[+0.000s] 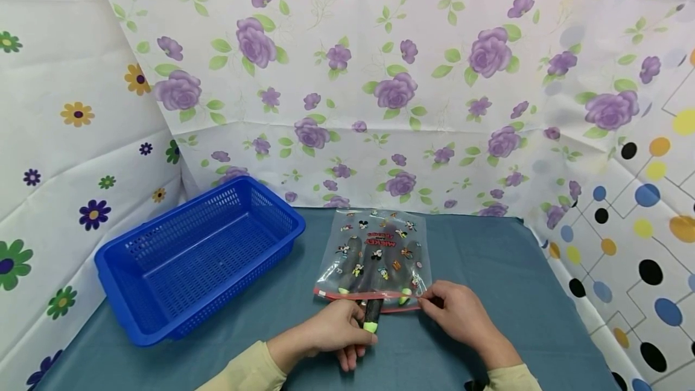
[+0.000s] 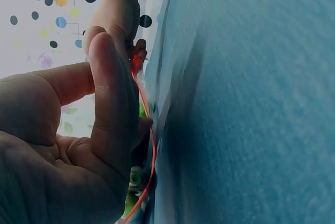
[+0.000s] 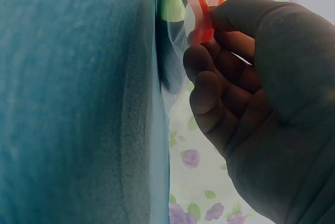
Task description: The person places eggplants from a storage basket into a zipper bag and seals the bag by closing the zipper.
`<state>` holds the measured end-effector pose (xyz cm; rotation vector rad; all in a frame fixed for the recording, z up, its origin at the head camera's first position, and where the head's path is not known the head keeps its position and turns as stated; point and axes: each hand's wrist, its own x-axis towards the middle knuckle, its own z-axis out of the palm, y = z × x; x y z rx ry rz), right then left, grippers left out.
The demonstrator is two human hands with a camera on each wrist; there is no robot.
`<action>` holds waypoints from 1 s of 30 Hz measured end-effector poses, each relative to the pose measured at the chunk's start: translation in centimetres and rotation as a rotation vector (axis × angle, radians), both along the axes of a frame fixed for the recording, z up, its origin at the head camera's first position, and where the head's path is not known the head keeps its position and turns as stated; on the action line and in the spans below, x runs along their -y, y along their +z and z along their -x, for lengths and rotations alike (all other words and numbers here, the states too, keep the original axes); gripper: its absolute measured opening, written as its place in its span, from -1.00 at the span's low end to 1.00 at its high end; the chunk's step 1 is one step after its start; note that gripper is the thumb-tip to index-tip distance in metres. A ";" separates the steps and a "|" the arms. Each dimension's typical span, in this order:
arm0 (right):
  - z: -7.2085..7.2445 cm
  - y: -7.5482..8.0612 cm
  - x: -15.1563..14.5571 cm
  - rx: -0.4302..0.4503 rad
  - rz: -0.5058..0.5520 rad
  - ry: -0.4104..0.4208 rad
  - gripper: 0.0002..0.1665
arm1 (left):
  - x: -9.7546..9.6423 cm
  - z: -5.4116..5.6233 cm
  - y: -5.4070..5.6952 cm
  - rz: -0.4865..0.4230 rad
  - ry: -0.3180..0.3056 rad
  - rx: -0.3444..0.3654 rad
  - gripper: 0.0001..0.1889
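Observation:
A clear zip bag (image 1: 377, 246) with cartoon prints lies flat on the table, its red-edged mouth toward me. Several long dark items with lime-green ends show through the plastic. One more dark item (image 1: 371, 312) sticks out of the mouth, green end nearest me. My left hand (image 1: 339, 327) holds this item at its outer end, thumb against the green tip; in the left wrist view the hand largely hides it. At the mouth's right corner, my right hand (image 1: 458, 312) pinches the red zip edge (image 3: 201, 28) between thumb and index finger, the other fingers curled.
A blue perforated plastic basket (image 1: 203, 258) stands on the left of the table, with nothing inside. Grey-blue cloth (image 1: 488, 252) covers the table. Printed cloth hangs (image 1: 336, 77) close behind and along both sides.

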<state>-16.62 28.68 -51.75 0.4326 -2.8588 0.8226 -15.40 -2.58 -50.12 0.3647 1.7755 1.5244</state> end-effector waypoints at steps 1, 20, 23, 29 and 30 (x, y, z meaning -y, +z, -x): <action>0.0 0.0 0.0 0.001 0.001 0.002 -0.73 | 0.0 0.0 0.0 0.007 0.002 -0.013 -0.80; 0.0 0.1 0.0 -0.005 0.008 0.014 -0.73 | 0.3 0.3 -0.3 0.236 -0.003 -0.312 -0.67; 0.0 0.0 0.0 -0.005 0.009 0.013 -0.72 | 0.4 0.5 -0.3 0.230 -0.007 -0.317 -0.70; 0.1 -0.1 0.0 0.006 0.002 0.005 -0.73 | 0.5 0.6 -0.2 0.169 -0.016 -0.293 -0.81; 0.1 -0.1 0.0 0.009 0.000 0.003 -0.74 | 0.5 0.7 -0.2 0.163 -0.014 -0.286 -0.84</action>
